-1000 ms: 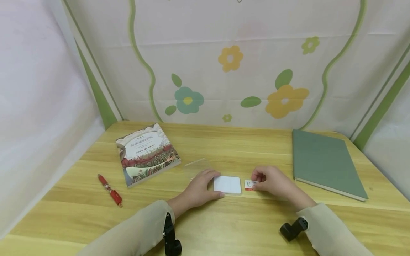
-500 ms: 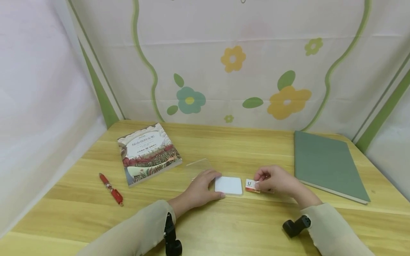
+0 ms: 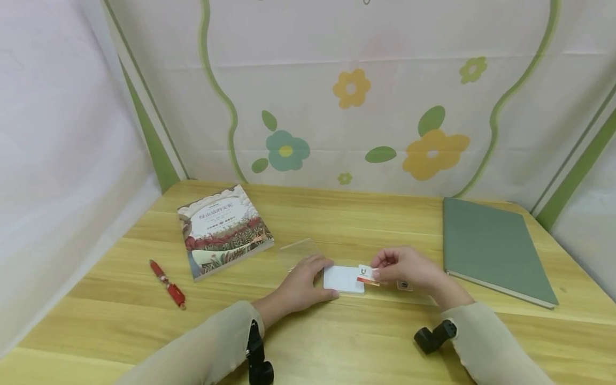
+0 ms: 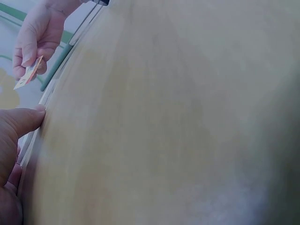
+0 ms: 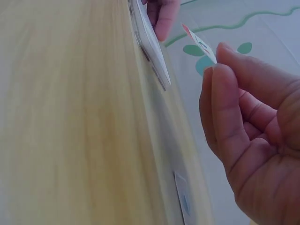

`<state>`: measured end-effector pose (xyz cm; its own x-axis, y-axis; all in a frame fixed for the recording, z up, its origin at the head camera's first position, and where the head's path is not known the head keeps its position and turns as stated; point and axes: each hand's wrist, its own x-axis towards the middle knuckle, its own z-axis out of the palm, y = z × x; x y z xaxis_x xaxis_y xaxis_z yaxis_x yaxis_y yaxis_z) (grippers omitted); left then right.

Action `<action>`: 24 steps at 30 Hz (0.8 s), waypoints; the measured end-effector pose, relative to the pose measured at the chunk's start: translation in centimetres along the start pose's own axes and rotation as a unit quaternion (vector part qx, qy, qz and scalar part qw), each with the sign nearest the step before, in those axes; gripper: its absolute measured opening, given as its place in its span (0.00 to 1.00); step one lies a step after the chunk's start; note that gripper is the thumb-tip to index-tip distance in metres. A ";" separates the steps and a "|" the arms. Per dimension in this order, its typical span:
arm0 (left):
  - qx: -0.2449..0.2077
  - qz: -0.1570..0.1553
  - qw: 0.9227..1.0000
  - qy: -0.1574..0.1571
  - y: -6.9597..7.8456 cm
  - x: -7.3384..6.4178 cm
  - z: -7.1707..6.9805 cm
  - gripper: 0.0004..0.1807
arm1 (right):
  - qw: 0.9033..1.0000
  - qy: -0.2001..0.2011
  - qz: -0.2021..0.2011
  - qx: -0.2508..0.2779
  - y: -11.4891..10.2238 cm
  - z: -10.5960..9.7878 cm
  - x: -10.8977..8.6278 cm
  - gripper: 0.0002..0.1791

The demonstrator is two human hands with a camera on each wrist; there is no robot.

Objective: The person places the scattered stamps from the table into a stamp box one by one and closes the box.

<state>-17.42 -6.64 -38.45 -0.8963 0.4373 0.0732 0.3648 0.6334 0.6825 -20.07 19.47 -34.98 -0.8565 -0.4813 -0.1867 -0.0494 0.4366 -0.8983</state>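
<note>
My left hand (image 3: 302,283) holds the left end of a flat white rectangular box (image 3: 343,279) with a clear rim, thumb at its near side and fingers at its far side. A small white card (image 3: 366,274) with a U-shaped logo and a red stripe is pinched between thumb and fingers of my right hand (image 3: 409,270). In the right wrist view this card (image 5: 199,42) is tilted and raised above the table, apart from the white box (image 5: 151,44). Another small card (image 3: 404,285) with a dark mark lies on the table below my right hand, partly covered.
Behind my left hand lies a clear plastic sheet or lid (image 3: 299,250). An illustrated book (image 3: 223,230) and a red pen (image 3: 166,284) are on the left of the wooden table (image 3: 332,342). At the right is a green hardcover book (image 3: 493,248).
The right hand has lifted the logo card and moved it left, over the right end of the white box. The other small card has come into view beneath it. The left hand stays put.
</note>
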 end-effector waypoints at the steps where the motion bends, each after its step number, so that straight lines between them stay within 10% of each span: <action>1: 0.001 -0.001 1.000 0.001 0.0 0.0 0.0 0.34 | 1.000 0.000 0.000 0.003 0.0 0.1 0.1 0.16; 24: 0.000 0.009 1.000 0.006 -0.2 -0.1 0.1 0.35 | 0.998 -0.017 0.004 0.058 -0.5 3.3 3.3 0.15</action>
<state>-17.43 -6.79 -38.64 -0.8927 0.4406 0.0948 0.3809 0.6251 0.6813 -21.19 15.18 -36.41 -0.8387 -0.5043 -0.2058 0.0191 0.3504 -0.9364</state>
